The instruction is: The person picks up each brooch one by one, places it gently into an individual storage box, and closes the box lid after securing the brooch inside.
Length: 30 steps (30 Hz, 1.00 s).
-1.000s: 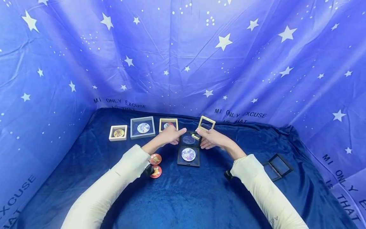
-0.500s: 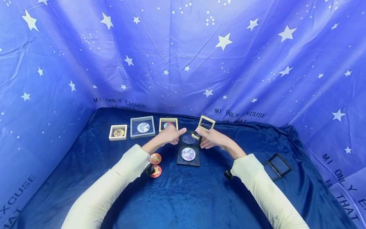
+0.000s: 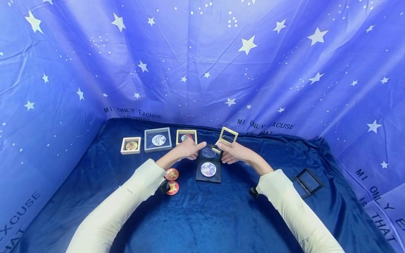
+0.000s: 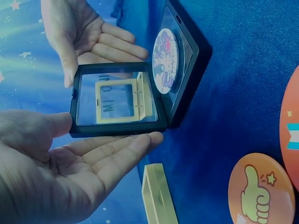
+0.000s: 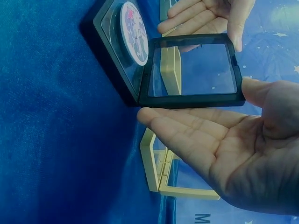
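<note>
A black hinged display frame (image 3: 209, 181) stands half unfolded on the blue cloth. Its base lies flat, with a round purple-and-white badge (image 3: 208, 169) on the clear film; the lid (image 4: 117, 129) rises upright at the far side. My left hand (image 3: 188, 149) holds the lid's left side, thumb at the top edge and fingers extended along the side. Opposite it, my right hand (image 3: 235, 153) holds the right side the same way. Through the lid's film in the left wrist view shows an unfolded pale yellow frame (image 4: 97, 100) standing behind.
To the left stand a small cream frame (image 3: 130, 152), a grey frame (image 3: 158, 149) and a yellow frame (image 3: 186, 131), each with a badge. Two red badges (image 3: 172, 174) lie near the left wrist. Another black frame (image 3: 313, 188) lies unfolded at the right.
</note>
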Available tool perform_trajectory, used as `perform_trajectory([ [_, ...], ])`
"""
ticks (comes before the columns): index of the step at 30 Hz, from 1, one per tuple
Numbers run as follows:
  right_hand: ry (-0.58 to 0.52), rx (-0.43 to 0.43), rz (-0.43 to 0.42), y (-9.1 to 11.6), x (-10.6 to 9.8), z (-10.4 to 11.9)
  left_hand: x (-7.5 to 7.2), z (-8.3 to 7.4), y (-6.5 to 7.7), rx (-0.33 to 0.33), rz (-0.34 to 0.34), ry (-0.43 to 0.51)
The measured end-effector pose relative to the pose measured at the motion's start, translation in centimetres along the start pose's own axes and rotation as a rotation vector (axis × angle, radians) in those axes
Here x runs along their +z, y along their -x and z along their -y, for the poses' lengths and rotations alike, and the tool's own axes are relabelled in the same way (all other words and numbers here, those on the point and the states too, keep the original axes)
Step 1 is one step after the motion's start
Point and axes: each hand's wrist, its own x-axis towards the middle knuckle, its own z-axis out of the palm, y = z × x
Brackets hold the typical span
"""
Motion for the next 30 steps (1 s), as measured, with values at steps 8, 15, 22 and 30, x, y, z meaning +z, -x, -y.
perform_trajectory([
  [8,-0.007,-0.011,0.033,0.3,-0.2,-0.3,-0.2,0.4,0.4,0.007,0.048,-0.022],
  [15,0.029,-0.01,0.057,0.9,-0.3,-1.0,0.0,1.5,1.1,0.125,0.08,-0.101],
  [22,0.073,-0.056,0.055,1.4,0.1,-1.0,0.0,2.3,1.4,0.255,0.107,-0.185],
  [30,0.185,-0.117,-0.043,1.6,1.0,-1.5,0.0,2.8,2.0,0.298,0.103,-0.247],
])
